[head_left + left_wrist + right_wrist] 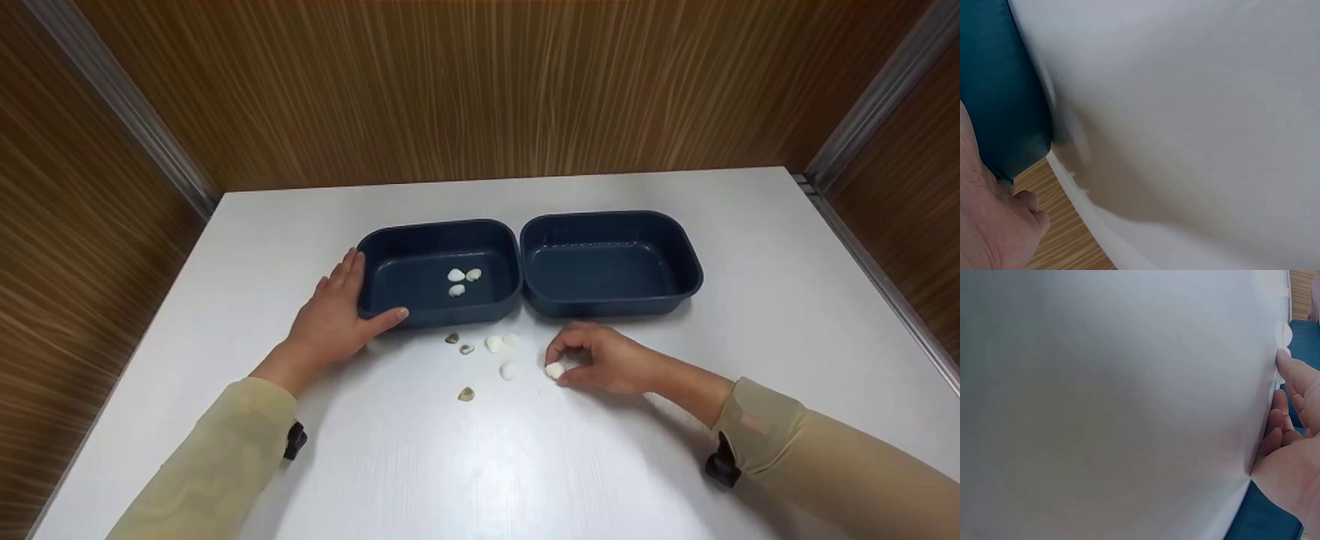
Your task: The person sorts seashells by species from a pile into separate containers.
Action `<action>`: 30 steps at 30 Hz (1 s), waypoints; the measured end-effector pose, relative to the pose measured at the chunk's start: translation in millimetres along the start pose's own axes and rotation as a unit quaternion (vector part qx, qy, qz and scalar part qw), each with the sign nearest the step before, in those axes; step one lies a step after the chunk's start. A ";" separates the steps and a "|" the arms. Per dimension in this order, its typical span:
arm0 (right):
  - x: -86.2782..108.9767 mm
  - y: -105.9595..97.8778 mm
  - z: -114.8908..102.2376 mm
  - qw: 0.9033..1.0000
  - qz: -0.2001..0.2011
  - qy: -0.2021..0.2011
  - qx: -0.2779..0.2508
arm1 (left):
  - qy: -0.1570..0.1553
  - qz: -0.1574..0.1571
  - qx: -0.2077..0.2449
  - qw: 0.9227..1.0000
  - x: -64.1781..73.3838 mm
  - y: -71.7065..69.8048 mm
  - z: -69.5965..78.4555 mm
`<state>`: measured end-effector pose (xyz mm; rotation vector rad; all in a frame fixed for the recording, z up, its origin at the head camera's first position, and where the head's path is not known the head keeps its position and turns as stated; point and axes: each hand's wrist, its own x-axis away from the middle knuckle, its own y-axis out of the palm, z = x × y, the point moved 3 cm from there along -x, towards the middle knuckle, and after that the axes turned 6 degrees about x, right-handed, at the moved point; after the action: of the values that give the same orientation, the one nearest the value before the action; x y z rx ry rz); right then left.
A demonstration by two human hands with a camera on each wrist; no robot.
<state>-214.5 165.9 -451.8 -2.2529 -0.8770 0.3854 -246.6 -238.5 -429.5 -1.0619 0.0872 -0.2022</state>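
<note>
Left hand: the left hand (328, 322) spreads against the left tub (457, 315), its thumb resting over the front rim and its fingers lying along the left end; the fingers are extended and curl round nothing.
Right hand: the right hand (604, 358) pinches a white shell (555, 370) between thumb and fingertips, close over the table (420, 457).
Held shell: in front of the right tub (611, 307), to the right of the loose shells; whether it touches the table I cannot tell.
Loose shells: six lie on the table in front of the tubs. A dark shell (452, 338) is nearest the left tub, with a mottled shell (466, 349) just beside it. A chalky shell (493, 343) and a pale shell (510, 340) sit close together to their right. A round shell (508, 370) is nearer the person, and a brown shell (466, 394) nearest of all.
Left tub: dark blue, three white shells (457, 290) grouped on its floor, right of centre.
Right tub: same colour, standing right beside the left one.
Table: white, with wood-grain panels (510, 90) behind and at the sides.
Sleeves: khaki sleeves (217, 457) cover both forearms.
</note>
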 end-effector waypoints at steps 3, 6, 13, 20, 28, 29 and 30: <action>0.1 0.7 0.4 1.000 -0.001 0.004 -0.005 | 0.001 0.000 0.000 1.000 0.0 0.6 -1.0; -0.4 0.9 0.8 1.000 -0.004 0.010 -0.011 | 0.001 0.000 0.000 1.000 0.3 0.7 -1.8; -2.6 0.1 1.2 0.999 -0.014 0.022 -0.024 | -0.001 0.001 -0.001 1.000 0.3 0.5 -3.4; -5.4 -2.6 -0.5 0.997 -0.029 0.041 -0.053 | 0.002 0.005 0.002 1.000 0.5 0.8 -2.8; -9.8 -14.3 -15.4 0.999 -0.014 0.029 -0.023 | 0.003 0.009 0.001 1.000 -0.5 0.5 -1.5; -10.5 -16.9 -19.2 1.000 -0.011 0.025 -0.016 | 0.003 0.008 0.001 1.000 -0.6 0.5 -1.6; -11.6 -19.6 -23.2 1.000 -0.007 0.020 -0.009 | 0.002 0.007 0.001 1.000 -0.7 0.6 -1.4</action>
<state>-221.2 157.2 -421.2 -2.2610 -0.8783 0.3258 -247.4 -239.2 -430.7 -1.0590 0.0991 -0.1914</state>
